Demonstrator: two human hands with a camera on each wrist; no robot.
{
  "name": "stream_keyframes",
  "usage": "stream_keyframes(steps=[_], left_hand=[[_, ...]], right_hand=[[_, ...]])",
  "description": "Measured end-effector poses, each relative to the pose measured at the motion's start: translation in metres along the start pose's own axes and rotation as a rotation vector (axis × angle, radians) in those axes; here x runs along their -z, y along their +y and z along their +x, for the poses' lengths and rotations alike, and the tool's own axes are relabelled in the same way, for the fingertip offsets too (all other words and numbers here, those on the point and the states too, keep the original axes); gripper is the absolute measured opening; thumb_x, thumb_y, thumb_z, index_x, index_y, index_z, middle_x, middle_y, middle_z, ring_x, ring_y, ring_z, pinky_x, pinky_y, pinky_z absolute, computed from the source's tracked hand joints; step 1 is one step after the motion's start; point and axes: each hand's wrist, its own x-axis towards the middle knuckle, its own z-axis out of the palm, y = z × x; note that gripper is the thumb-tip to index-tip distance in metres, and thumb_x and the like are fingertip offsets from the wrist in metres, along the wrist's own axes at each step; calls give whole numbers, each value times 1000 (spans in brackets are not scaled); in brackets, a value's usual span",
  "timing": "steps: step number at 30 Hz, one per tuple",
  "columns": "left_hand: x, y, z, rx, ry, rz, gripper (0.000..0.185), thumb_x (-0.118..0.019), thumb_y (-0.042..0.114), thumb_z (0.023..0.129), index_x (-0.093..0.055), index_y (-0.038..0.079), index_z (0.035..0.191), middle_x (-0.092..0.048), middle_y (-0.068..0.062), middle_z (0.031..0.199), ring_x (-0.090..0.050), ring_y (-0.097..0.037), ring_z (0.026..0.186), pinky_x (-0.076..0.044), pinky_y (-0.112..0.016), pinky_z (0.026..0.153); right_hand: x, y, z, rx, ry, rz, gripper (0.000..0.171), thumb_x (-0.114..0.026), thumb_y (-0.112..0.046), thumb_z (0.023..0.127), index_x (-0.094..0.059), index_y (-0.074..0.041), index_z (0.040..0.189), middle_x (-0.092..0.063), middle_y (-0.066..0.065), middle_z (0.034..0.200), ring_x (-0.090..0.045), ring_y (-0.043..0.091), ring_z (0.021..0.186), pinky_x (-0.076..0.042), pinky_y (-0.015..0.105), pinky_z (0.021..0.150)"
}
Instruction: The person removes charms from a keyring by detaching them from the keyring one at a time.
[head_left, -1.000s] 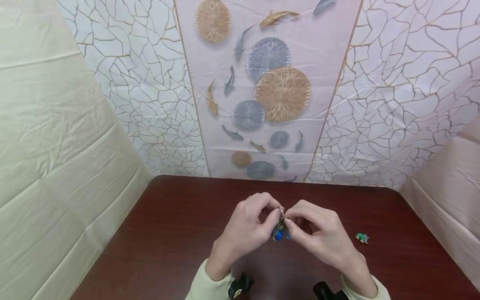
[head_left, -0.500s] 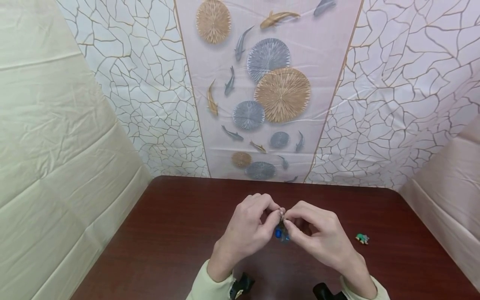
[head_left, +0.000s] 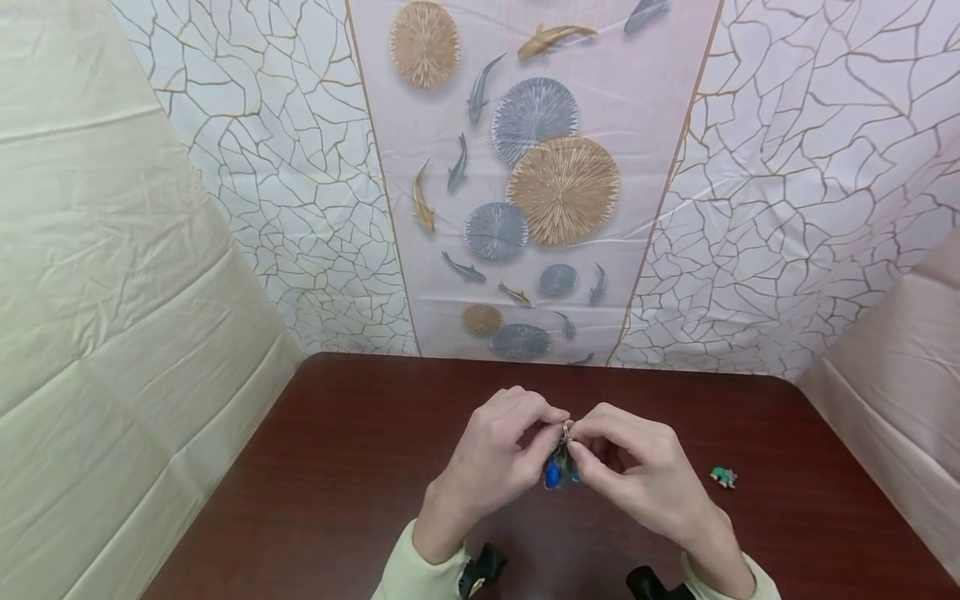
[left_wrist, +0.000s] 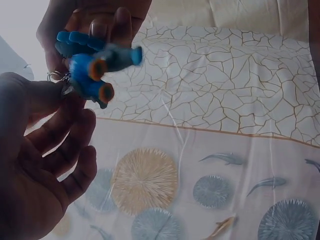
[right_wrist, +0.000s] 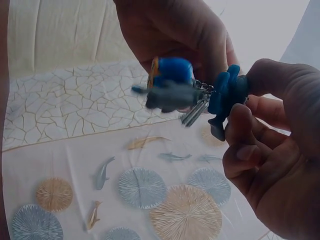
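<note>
Head view, lower centre of the frame: both hands meet above the dark red worktop (head_left: 337, 467), knuckles up, fingertips pressed together. The left hand (head_left: 495, 454) and the right hand (head_left: 637, 475) each pinch a small metal key ring (head_left: 566, 430) at the point where the fingers touch. A bunch of blue toy charms (head_left: 557, 472) hangs from the ring just below the fingertips, off the worktop surface, between the two palms.

Left wrist view: the charms (left_wrist: 92, 67) sit in the upper left of the frame, blue with orange round spots, slightly blurred. The ring (left_wrist: 54, 76) shows as a thin silver loop at their left edge, against the left hand's thumb (left_wrist: 30, 95). The right hand's fingers (left_wrist: 100, 20) close on the bunch from above.

Right wrist view: a blue and grey charm (right_wrist: 170, 85) sits at upper centre, a second blue charm (right_wrist: 225, 97) is just right of it, held by the right hand's fingers (right_wrist: 270, 80). Thin metal pieces (right_wrist: 194, 112) dangle between the two charms. The left hand (right_wrist: 175, 30) grips from above.

Right of the hands in the head view, a small green toy (head_left: 723, 477) lies alone on the worktop, well apart from the bunch. Pale sleeve cuffs (head_left: 408, 575) sit at the bottom edge. Behind the worktop hangs a wall covering (head_left: 555, 183) printed with fish and round fans.
</note>
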Motion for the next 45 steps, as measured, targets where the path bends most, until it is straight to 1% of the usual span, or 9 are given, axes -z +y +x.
stream_keyframes(steps=[4,9,17,23,29,34,39,42,45], left_hand=[[0,2,-1,53,-5,2,10,-65,6,88,-67,16,86,-70,8,81,-52,-2,65,-40,-9,65],[1,3,-1,98,-49,-27,10,-63,7,89,-64,17,87,-67,10,79,-50,-1,67,-39,-6,66],[0,0,2,10,-45,-73,9,-63,4,91,-64,12,95,-62,5,94,-57,-3,87,-48,-10,78],[-1,-1,3,-46,30,-71,10,-66,0,89,-66,9,93,-64,1,89,-61,-6,84,-49,-10,79],[-1,2,0,20,61,-117,11,-65,-2,87,-66,9,90,-67,0,85,-61,-3,75,-47,-5,68],[2,4,-1,74,12,-128,10,-65,-1,88,-65,10,90,-69,1,87,-62,-2,73,-46,-5,65],[4,3,1,13,-16,-70,9,-66,4,90,-67,12,95,-68,4,92,-61,-3,82,-48,-10,76],[4,2,3,-44,14,-28,9,-67,5,90,-68,13,94,-68,6,91,-62,-4,85,-48,-13,80],[4,2,3,-71,58,8,11,-69,4,87,-69,14,90,-69,7,86,-63,-4,81,-47,-15,75]], right_hand=[[0,-1,0,2,4,-7,19,-68,9,82,-66,-8,90,-57,-5,78,-48,-2,64,-37,9,49],[0,-1,0,-1,1,-7,22,-68,11,80,-66,-9,90,-57,-5,78,-48,-2,64,-37,9,49],[0,0,1,11,5,-18,19,-68,9,81,-66,-8,90,-57,-4,78,-48,-2,64,-36,9,49],[1,0,1,8,16,-23,17,-68,8,82,-66,-8,89,-56,-5,77,-47,-2,64,-35,10,48],[1,0,0,-13,12,-22,25,-68,13,77,-65,-10,88,-56,-6,77,-47,-2,64,-36,11,47],[1,-2,0,-19,4,-12,27,-69,14,77,-66,-10,90,-57,-6,78,-47,-2,63,-36,10,48],[1,-1,0,-5,1,-11,23,-69,11,79,-66,-9,90,-57,-5,78,-47,-2,63,-36,10,48],[1,0,0,11,8,-11,19,-68,9,81,-65,-8,89,-57,-5,77,-48,-2,64,-36,10,48],[1,-1,0,16,12,-10,17,-68,7,82,-65,-8,88,-57,-5,77,-48,-2,64,-36,10,48]])
